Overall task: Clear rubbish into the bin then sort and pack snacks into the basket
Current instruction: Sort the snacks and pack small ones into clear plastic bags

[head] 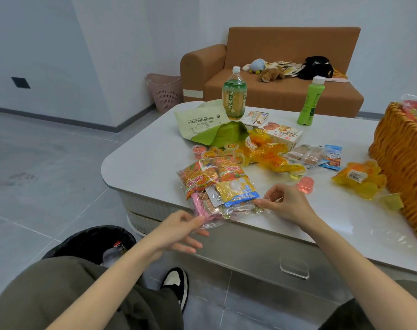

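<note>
Pinching opposite ends of the snack bag (pixel 224 198) on the desk (pixel 143 167): left hand (pixel 179 232), right hand (pixel 286 206), both grips closed

The left hand (pixel 179 231) and right hand (pixel 286 206) are pinching opposite ends of a clear snack bag (pixel 226 194) at the edge of the table (pixel 143 167). Beyond the grip jelly cups (pixel 213 151) are lying loose, and right of it a woven basket (pixel 402 163) is standing.
</note>
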Demonstrator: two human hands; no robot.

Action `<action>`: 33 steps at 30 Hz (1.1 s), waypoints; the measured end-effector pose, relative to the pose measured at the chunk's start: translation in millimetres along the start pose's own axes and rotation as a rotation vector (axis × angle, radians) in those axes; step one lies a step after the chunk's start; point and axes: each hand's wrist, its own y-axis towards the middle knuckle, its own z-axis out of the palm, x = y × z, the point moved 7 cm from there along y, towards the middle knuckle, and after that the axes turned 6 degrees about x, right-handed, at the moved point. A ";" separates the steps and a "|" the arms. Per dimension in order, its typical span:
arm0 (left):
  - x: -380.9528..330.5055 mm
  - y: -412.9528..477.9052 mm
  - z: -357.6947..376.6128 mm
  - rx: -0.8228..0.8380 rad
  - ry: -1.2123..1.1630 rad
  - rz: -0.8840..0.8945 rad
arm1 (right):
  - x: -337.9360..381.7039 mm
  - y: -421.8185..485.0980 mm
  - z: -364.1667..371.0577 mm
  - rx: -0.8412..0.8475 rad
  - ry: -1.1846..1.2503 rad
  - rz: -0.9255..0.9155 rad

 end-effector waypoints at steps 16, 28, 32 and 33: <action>4.8 7.3 11.1 0.307 -0.341 -0.077 | -6.5 -5.6 -7.8 0.052 0.429 0.212; -9.0 23.9 23.5 -0.229 -0.141 -0.017 | 8.6 -12.2 27.7 0.030 -0.212 0.244; -6.1 30.2 23.7 -0.269 -0.173 0.032 | 14.9 -10.5 32.1 -0.030 -0.353 0.256; -5.0 30.6 23.8 -0.273 -0.197 0.041 | 14.7 -9.5 33.0 -0.038 -0.375 0.251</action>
